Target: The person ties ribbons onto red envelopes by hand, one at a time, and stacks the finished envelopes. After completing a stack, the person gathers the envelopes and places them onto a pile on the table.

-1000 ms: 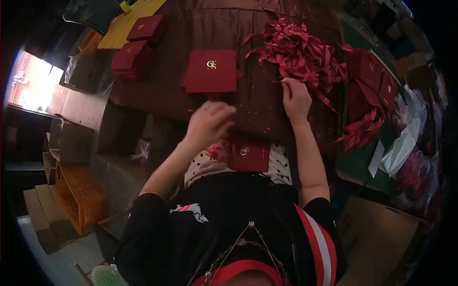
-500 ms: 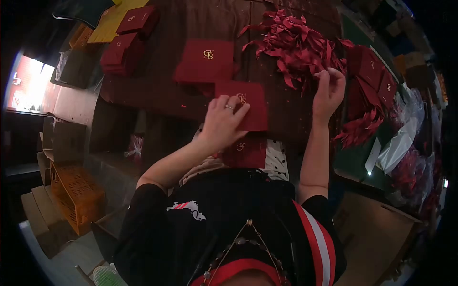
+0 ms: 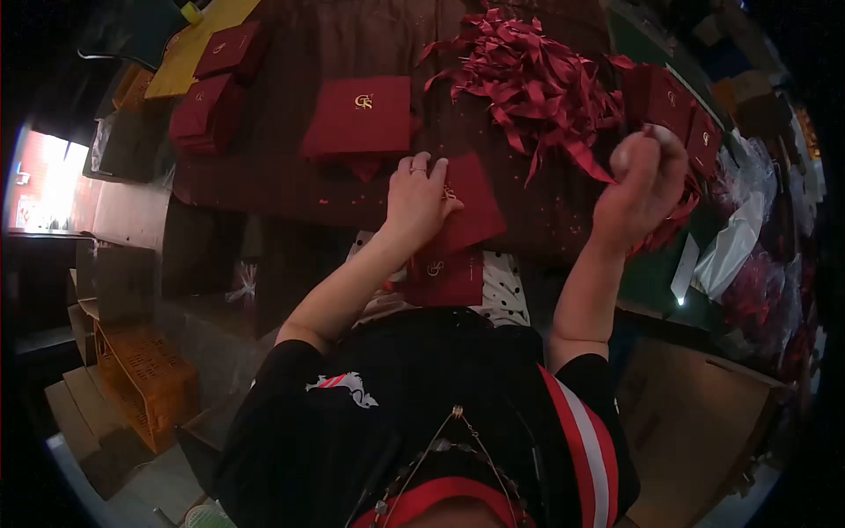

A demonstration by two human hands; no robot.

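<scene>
My left hand [image 3: 417, 201], with a ring on one finger, grips the left side of a flat dark-red box [image 3: 475, 201] bearing a gold monogram, its thumb lying on the top face. The box sits slightly turned at the table edge. Below it, a second red box [image 3: 444, 278] with the same monogram rests on my lap. My right hand [image 3: 641, 189] is raised at the right of a heap of red ribbons [image 3: 537, 84]. Its fingers are closed in a pinch, and one ribbon strand runs from the heap to them. The fingertips are partly blurred.
A stack of red boxes [image 3: 361, 119] stands ahead on the brown-covered table [image 3: 290, 167]. More stacked boxes [image 3: 204, 110] are at the far left, others [image 3: 660, 99] at the right beside plastic wrapping [image 3: 735, 238]. An orange crate [image 3: 150, 378] stands low at the left.
My right hand has moved right and toward the camera from the ribbon heap, with a strand drawn out to it. The box under my left hand has turned a little.
</scene>
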